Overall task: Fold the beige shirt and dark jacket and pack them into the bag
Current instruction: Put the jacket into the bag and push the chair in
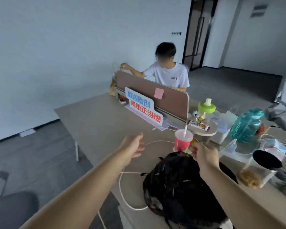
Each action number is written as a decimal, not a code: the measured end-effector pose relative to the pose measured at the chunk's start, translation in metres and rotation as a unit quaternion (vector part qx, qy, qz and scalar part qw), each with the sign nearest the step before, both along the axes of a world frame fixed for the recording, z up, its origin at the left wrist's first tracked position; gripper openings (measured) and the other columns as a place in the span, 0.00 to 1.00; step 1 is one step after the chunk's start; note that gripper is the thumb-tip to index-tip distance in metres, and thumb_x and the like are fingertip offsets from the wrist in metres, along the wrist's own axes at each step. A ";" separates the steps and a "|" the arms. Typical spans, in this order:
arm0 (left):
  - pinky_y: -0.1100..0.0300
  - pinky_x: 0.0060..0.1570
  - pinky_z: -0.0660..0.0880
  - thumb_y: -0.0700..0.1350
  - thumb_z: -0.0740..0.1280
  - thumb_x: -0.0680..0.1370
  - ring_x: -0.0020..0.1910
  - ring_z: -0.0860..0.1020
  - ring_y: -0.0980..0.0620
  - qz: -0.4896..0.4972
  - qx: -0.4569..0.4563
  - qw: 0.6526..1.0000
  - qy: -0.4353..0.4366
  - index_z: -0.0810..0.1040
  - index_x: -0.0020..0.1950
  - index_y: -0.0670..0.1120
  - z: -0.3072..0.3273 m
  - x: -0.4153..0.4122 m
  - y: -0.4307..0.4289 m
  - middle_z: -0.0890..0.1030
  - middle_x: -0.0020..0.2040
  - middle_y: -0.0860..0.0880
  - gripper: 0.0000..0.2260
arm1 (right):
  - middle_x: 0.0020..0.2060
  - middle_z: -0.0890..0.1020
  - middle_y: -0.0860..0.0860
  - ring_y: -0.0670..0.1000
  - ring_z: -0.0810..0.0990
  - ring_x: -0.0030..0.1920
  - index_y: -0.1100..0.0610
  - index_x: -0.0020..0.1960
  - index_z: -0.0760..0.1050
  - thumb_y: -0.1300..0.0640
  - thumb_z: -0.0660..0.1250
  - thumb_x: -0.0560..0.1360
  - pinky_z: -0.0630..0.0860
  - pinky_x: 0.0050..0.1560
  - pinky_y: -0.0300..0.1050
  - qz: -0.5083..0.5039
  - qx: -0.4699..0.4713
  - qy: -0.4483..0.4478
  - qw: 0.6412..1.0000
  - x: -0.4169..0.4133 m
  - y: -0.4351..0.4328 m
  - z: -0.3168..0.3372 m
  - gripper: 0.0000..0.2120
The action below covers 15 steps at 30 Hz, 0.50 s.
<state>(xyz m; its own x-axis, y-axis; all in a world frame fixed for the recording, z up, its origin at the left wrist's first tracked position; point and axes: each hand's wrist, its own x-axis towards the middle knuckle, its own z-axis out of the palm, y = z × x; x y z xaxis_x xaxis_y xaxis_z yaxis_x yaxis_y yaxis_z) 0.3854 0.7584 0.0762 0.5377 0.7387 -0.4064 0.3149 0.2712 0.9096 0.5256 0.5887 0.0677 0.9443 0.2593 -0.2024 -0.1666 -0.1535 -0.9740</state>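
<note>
Two hands are in the head view, both reaching forward over a grey-beige worktop (97,123).

Item 1, task object: a black backpack (180,184) lies flat on the near right part of the worktop. Its long axis runs from the near edge away from the wearer. The far end points toward a pink drink cup with a straw (183,140), which stands just beyond it.

Item 2, right hand (203,154): it sits over the backpack's far end with the fingers curled inward at the upper edge. Blur prevents telling whether they pinch the fabric or hold nothing. The forearm crosses above the backpack's right side.

Item 3, left hand (134,146): it is relaxed, fingers loosely spread, gripping nothing. It is above bare worktop to the left of the backpack's far end and apart from it. A white cable (122,192) passes just beside its fingertips and loops round the backpack's left side.

Item 4, surroundings: a teal water bottle (246,126) and a green-capped bottle (206,109) stand to the right. A printed sign (144,106) leans against a brown desk divider (163,98). A seated person in a white T-shirt (170,75) is behind the divider.
</note>
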 end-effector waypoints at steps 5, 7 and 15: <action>0.58 0.41 0.71 0.46 0.60 0.81 0.40 0.75 0.50 0.238 0.040 0.970 -0.007 0.75 0.45 0.47 0.015 -0.167 0.042 0.76 0.42 0.48 0.07 | 0.31 0.78 0.53 0.53 0.76 0.35 0.57 0.34 0.74 0.62 0.64 0.73 0.73 0.41 0.48 0.256 -0.026 -0.020 0.966 -0.104 0.093 0.002 0.09; 0.58 0.39 0.71 0.44 0.60 0.81 0.39 0.75 0.49 0.315 0.064 0.947 0.001 0.75 0.44 0.47 0.018 -0.240 0.045 0.75 0.40 0.47 0.08 | 0.29 0.77 0.52 0.51 0.75 0.30 0.56 0.33 0.73 0.63 0.64 0.74 0.73 0.35 0.42 0.353 -0.038 -0.018 0.935 -0.165 0.126 0.002 0.11; 0.53 0.52 0.71 0.40 0.60 0.77 0.53 0.77 0.38 0.509 0.139 0.838 0.140 0.79 0.49 0.41 0.016 -0.497 0.048 0.80 0.52 0.37 0.09 | 0.30 0.76 0.53 0.47 0.73 0.29 0.61 0.37 0.74 0.66 0.59 0.76 0.68 0.24 0.33 0.639 -0.077 -0.039 0.764 -0.426 0.185 0.008 0.10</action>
